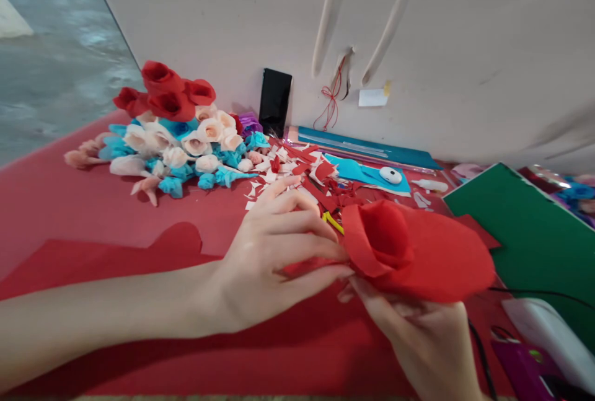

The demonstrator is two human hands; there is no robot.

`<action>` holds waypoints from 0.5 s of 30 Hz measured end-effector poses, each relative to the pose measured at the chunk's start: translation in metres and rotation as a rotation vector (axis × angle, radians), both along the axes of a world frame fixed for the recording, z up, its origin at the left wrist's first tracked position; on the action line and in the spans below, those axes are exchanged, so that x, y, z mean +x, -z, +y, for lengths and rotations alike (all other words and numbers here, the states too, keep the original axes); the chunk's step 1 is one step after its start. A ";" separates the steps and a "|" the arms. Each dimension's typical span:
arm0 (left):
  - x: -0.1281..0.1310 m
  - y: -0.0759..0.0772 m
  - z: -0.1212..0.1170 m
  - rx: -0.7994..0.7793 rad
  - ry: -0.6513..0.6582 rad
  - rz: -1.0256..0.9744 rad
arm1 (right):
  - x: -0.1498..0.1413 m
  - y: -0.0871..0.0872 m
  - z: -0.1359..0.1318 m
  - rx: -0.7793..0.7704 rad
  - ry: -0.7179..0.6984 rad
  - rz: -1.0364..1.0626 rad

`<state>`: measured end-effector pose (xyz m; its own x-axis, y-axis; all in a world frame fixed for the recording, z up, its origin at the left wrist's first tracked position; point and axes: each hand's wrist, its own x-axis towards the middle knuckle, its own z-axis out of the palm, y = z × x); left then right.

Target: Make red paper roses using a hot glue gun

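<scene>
A red paper flower (381,240), rolled at its centre with a wide petal spreading to the right, is held up over the table. My left hand (283,246) pinches the flower's left lower edge between thumb and fingers. Under the bloom, my right hand (418,333) grips its base; the petal hides some of those fingers. Past my left hand lie red and white paper scraps (311,168). A yellow-handled tool (333,223) shows partly behind the flower.
Finished paper flowers (186,134) are heaped at the left back. A black phone (275,100) leans on the wall. Blue paper (357,171) carries a white round object (390,175). On the right are a green board (534,233) and a purple object (530,364).
</scene>
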<state>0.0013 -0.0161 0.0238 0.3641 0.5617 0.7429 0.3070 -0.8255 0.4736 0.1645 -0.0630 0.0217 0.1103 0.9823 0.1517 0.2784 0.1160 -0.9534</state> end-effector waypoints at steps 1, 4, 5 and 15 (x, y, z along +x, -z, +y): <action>0.000 0.000 0.000 -0.006 0.003 -0.001 | 0.000 0.000 0.000 0.009 0.006 -0.016; 0.000 0.000 0.000 0.011 0.003 0.014 | 0.000 0.000 0.000 0.041 0.032 -0.067; 0.000 0.000 0.000 0.014 0.002 0.021 | 0.000 0.000 -0.001 0.049 0.040 -0.075; 0.005 -0.001 -0.001 -0.013 -0.007 -0.010 | 0.004 0.007 0.004 0.020 0.001 0.006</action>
<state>0.0060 -0.0172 0.0248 0.3530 0.5742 0.7388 0.3081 -0.8169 0.4876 0.1684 -0.0588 0.0146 0.1118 0.9789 0.1711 0.2729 0.1353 -0.9525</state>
